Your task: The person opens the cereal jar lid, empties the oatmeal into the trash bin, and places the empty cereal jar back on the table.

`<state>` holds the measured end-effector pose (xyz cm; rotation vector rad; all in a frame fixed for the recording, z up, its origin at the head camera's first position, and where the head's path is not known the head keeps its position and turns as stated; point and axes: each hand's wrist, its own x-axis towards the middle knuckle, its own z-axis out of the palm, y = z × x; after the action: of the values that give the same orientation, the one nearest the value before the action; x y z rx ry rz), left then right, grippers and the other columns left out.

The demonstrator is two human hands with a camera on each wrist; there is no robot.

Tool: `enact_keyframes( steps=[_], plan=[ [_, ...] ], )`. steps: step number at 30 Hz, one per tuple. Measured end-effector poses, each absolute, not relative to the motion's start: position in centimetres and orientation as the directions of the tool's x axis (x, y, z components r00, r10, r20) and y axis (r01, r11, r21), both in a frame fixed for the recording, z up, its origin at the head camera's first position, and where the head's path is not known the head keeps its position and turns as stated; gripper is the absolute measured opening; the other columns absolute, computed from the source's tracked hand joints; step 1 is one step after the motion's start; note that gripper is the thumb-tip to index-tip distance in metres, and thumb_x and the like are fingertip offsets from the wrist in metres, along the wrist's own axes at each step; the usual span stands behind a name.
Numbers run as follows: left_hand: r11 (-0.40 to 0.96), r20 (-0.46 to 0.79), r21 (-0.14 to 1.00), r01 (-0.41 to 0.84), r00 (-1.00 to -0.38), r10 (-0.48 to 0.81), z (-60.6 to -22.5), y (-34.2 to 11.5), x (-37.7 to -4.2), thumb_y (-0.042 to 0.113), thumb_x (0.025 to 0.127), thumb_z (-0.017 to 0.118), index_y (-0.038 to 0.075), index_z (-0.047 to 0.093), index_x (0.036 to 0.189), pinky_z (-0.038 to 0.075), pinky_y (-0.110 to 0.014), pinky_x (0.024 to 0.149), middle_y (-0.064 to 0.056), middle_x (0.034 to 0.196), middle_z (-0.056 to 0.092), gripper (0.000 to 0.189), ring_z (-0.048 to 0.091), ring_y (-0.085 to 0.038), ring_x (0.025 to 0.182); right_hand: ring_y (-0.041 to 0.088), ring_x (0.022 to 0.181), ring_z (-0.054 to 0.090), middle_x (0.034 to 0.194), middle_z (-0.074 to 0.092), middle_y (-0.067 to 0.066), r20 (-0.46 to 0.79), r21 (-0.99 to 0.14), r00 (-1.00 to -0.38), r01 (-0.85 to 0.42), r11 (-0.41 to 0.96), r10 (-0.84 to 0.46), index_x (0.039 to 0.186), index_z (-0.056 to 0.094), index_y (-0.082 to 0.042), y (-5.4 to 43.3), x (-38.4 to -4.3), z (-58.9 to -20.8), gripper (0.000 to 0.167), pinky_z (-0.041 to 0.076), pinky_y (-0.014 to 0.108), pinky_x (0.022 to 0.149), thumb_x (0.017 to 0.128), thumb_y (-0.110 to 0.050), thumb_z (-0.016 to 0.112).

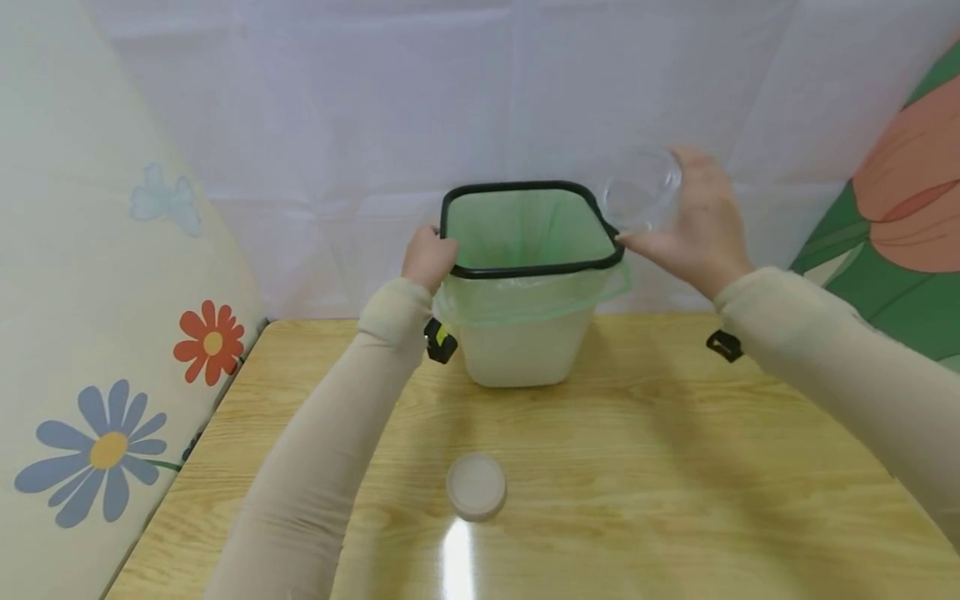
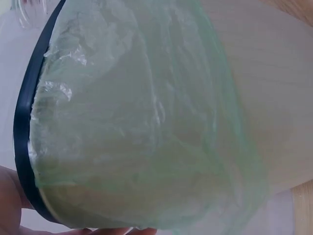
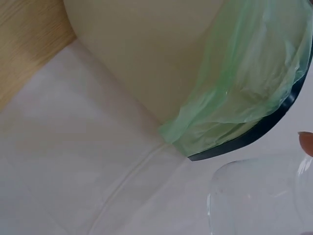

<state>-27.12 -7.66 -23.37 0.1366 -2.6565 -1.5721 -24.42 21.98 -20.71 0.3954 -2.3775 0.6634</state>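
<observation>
A white trash bin (image 1: 517, 354) stands at the back of the table, lined with a green plastic bag (image 1: 525, 304) folded out over its sides. A black rim ring (image 1: 525, 272) goes round the top, over the bag. My left hand (image 1: 429, 260) grips that ring at its left side, thumb over the top and the other fingers below, as the left wrist view shows. To the right of the bin, my right hand (image 1: 705, 221) holds a clear jar (image 1: 641, 187) up beside the rim. In the right wrist view the clear jar (image 3: 254, 196) is partly cut off, with one fingertip (image 3: 307, 143) near it.
A round, pale lid (image 1: 477, 487) lies on the wooden table (image 1: 600, 500) in front of the bin. White sheeting (image 1: 360, 108) hangs right behind the bin. Panels with painted flowers (image 1: 212, 342) border the left and right sides.
</observation>
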Motion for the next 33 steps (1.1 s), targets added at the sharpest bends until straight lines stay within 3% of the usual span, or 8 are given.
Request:
enact_keyframes(
  steps=[5, 8, 21, 33],
  plan=[
    [0.459, -0.033, 0.886, -0.071, -0.995, -0.09, -23.1, -7.6, -26.7, 0.009, 0.095, 0.041, -0.002, 0.039, 0.142, 0.04, -0.037, 0.102, -0.018, 0.142, 0.045, 0.049, 0.046, -0.028, 0.122, 0.045, 0.126, 0.039, 0.14, 0.041, 0.026, 0.629, -0.422, -0.774, -0.412, 0.808, -0.066, 0.146, 0.03, 0.002, 22.2, -23.9, -21.0, 0.1, 0.03, 0.058, 0.107, 0.065, -0.006, 0.088],
    [0.461, -0.038, 0.884, -0.076, -0.995, -0.091, -23.0, -7.6, -26.5, 0.011, 0.096, 0.041, 0.0, 0.031, 0.149, 0.036, -0.038, 0.107, -0.015, 0.15, 0.037, 0.055, 0.041, -0.027, 0.13, 0.045, 0.126, 0.039, 0.139, 0.042, 0.027, 0.627, -0.44, -0.777, -0.41, 0.799, -0.053, 0.146, 0.03, 0.003, 22.4, -23.7, -21.1, 0.102, 0.03, 0.058, 0.107, 0.064, -0.006, 0.089],
    [0.46, -0.011, 0.886, -0.055, -0.995, -0.097, -23.3, -7.8, -25.5, 0.021, 0.098, 0.044, 0.003, 0.03, 0.15, 0.035, -0.04, 0.108, -0.016, 0.149, 0.039, 0.056, 0.042, -0.028, 0.131, 0.045, 0.128, 0.037, 0.141, 0.039, 0.027, 0.563, -0.54, -0.826, -0.349, 0.766, 0.02, 0.151, 0.023, -0.002, 23.0, -22.3, -21.4, 0.108, 0.029, 0.059, 0.107, 0.066, -0.012, 0.09],
    [0.403, -0.031, 0.913, -0.064, -0.996, -0.089, -23.4, -8.2, -24.4, 0.033, 0.103, 0.042, 0.008, 0.025, 0.153, 0.035, -0.039, 0.109, -0.012, 0.15, 0.039, 0.059, 0.04, -0.024, 0.135, 0.042, 0.128, 0.038, 0.142, 0.038, 0.023, 0.544, -0.601, -0.836, -0.332, 0.727, 0.068, 0.15, 0.025, -0.005, 23.7, -21.4, -21.9, 0.104, 0.032, 0.06, 0.105, 0.067, -0.009, 0.088]
  ],
)
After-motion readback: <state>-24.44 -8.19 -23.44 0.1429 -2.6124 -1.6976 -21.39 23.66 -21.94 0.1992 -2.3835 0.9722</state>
